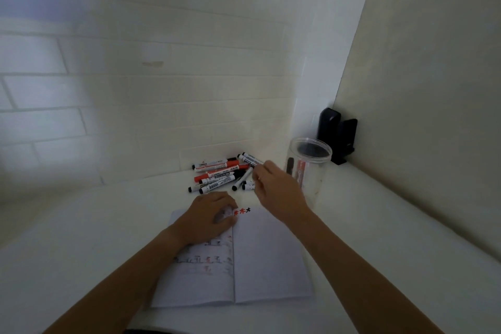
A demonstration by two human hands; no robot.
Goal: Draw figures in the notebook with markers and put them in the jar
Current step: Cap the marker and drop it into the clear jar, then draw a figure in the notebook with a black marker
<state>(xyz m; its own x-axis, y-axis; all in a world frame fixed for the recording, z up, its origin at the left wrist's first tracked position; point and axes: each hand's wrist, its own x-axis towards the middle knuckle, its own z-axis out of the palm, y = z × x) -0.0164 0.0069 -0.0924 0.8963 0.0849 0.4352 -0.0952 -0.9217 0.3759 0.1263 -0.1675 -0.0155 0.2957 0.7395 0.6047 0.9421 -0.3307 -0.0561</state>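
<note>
At the far edge of the open white paper notebook [271, 257], left hand [208, 218] pressing pages with curled fingers, right hand [279, 187] pinching black-capped white marker [243, 178]; lift it clear of pile toward clear plastic jar [309, 163] right.

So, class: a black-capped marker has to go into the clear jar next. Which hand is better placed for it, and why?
The right hand. It already pinches a black-capped marker over the marker pile, and the jar stands just to its right. The left hand rests on the open notebook, farther from the jar.
</note>
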